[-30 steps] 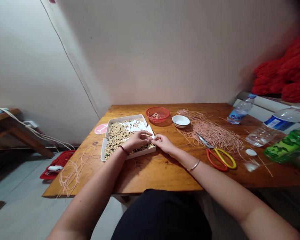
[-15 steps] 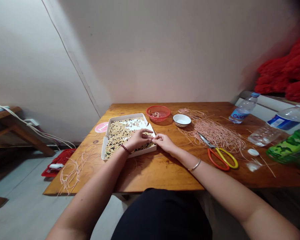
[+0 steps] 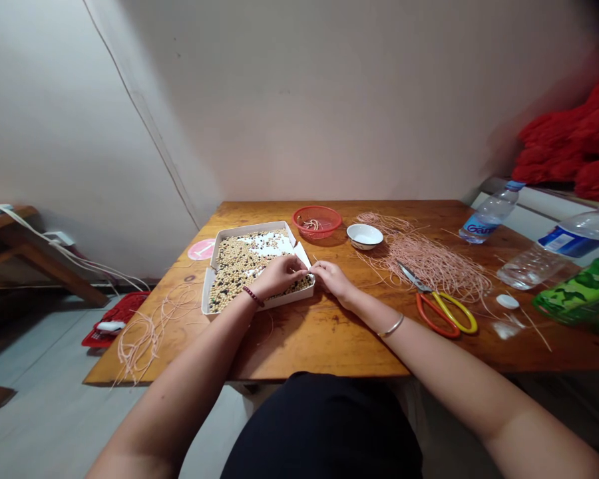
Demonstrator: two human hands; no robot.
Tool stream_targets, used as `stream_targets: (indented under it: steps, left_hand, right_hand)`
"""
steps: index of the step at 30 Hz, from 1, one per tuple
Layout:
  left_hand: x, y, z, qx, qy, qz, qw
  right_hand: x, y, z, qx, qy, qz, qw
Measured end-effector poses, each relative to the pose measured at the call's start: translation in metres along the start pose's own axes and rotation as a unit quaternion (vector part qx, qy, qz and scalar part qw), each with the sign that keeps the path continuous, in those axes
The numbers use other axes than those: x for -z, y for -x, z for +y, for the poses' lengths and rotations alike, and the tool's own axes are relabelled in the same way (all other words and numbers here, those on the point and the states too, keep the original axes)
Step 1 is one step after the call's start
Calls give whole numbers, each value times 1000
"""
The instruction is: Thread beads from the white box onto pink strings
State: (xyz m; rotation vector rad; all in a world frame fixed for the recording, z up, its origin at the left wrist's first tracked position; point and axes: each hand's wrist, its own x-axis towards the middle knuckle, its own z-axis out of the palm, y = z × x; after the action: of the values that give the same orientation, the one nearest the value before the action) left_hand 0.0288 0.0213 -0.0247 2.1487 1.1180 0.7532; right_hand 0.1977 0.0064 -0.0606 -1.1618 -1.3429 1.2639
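Observation:
A white box (image 3: 257, 307) holds many small cream and dark beads (image 3: 232, 263). Over its right part is my left hand (image 3: 281, 275), with a dark red bead bracelet at the wrist; its fingers are pinched together on something too small to make out. My right hand (image 3: 333, 278) meets it at the box's right edge, thumb and fingertips closed, with what looks like a thin cord end showing above them. Further right a heap of pink cord (image 3: 429, 263) lies beside scissors (image 3: 436, 307) with red and yellow handles.
Behind the box stand a red basket (image 3: 324, 229) and a white bowl (image 3: 365, 237). Bottles (image 3: 489, 216) and a white cap (image 3: 507, 301) are at the right. Loose cord (image 3: 142, 346) lies at the table's left edge, near a pink round sticker (image 3: 201, 250).
The fingers of my left hand have drawn closer together, meeting my right fingertips at the box edge. The whole view has shifted slightly.

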Motion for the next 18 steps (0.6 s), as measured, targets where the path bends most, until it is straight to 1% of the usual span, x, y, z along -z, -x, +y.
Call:
stream_targets:
  steps: [5, 11, 14, 18]
  left_hand:
    - [0, 0, 0, 2, -25, -2, 1000]
    - [0, 1, 4, 14, -28, -12, 999]
    - [0, 2, 5, 21, -37, -4, 999]
    - [0, 2, 5, 18, -18, 0, 1000]
  right_hand:
    - [0, 0, 0, 0, 4, -1, 1000]
    - [0, 0, 0, -3, 4, -1, 1000]
    - [0, 0, 0, -2, 1, -14, 1000]
    - [0, 0, 1, -5, -9, -37, 999]
